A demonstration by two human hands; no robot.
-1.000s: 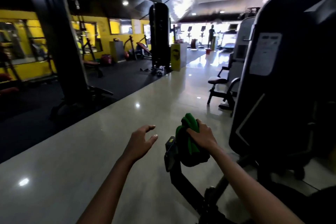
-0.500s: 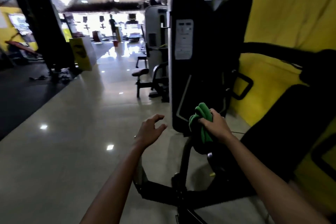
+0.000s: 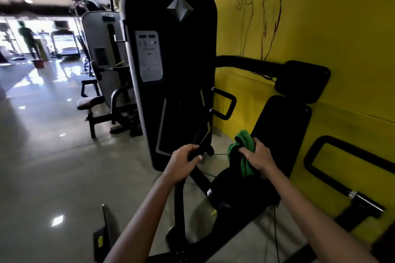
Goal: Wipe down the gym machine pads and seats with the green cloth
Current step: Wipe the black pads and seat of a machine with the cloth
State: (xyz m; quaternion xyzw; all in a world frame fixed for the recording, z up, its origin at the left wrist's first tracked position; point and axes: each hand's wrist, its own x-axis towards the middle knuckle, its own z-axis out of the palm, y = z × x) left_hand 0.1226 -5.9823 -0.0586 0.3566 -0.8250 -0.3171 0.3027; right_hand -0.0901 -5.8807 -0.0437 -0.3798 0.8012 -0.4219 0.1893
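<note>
My right hand [image 3: 259,157] grips the bunched green cloth [image 3: 242,152] and holds it against a black roller pad [image 3: 234,186] of the gym machine. Just left of it, my left hand [image 3: 183,161] curls round a black handle [image 3: 197,151] of the same machine. Behind the cloth rises the machine's long black back pad [image 3: 282,134], with a black head pad [image 3: 303,81] above it. The tall black weight-stack cover [image 3: 171,74] stands right behind my left hand.
A yellow wall [image 3: 331,28] with drawn figures runs along the right. A black bar handle [image 3: 346,166] sticks out low on the right. Another machine with a small seat [image 3: 88,102] stands further left. Glossy floor [image 3: 53,166] stretches left. A person [image 3: 26,36] stands far off.
The view has swung right toward the wall. My left hand went from hanging open in the air to gripping the black handle. My right hand kept the cloth on the pad.
</note>
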